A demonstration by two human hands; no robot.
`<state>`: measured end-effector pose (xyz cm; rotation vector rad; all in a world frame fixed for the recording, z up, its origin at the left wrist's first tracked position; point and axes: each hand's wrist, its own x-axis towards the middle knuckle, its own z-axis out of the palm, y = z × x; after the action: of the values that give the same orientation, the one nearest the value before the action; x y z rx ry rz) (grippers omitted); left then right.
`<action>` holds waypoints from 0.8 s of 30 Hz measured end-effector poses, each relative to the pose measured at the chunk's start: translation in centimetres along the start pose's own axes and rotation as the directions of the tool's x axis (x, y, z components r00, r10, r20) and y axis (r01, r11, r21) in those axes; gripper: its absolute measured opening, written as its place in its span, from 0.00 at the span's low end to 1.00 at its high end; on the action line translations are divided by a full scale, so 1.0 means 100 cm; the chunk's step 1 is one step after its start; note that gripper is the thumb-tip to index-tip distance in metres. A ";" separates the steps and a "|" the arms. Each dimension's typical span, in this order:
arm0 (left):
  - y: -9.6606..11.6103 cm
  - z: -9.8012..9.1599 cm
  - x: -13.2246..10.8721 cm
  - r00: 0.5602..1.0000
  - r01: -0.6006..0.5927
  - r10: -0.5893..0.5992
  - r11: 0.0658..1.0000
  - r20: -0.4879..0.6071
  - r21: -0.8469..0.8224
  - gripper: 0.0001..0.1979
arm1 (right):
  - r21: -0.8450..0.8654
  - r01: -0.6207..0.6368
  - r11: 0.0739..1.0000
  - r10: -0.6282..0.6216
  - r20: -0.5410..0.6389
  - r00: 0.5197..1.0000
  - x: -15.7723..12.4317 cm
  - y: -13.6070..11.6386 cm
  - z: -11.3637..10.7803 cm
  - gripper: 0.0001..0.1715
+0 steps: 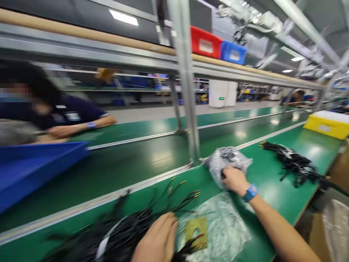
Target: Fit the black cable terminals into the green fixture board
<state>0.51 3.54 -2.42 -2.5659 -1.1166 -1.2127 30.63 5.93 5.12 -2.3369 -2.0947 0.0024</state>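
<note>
Green bench (286,196): occupied by wires, bags and a yellow box (328,123).
Wire bundle (120,233): pressed near the front edge under the left hand (159,240), fingers curled on it.
Bag (226,160): gripped by the right hand (234,180), by the post (188,91).

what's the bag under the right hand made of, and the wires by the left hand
The bag under the right hand looks like thin clear plastic film: crinkled, shiny, with dark contents showing through. The wire bundle at the left hand seems black plastic-insulated cable, with red and yellowish tips; blur hides finer detail.
</note>
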 end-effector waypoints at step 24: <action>0.028 0.005 0.022 0.816 0.218 -0.388 0.893 0.429 0.395 0.16 | 0.120 0.463 0.878 -0.340 -0.523 0.782 -0.026 -0.033 0.016 0.10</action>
<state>3.54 2.96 -0.66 -2.5488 -1.7220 -0.3196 27.09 3.71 3.49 -1.4999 -2.1230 -0.2856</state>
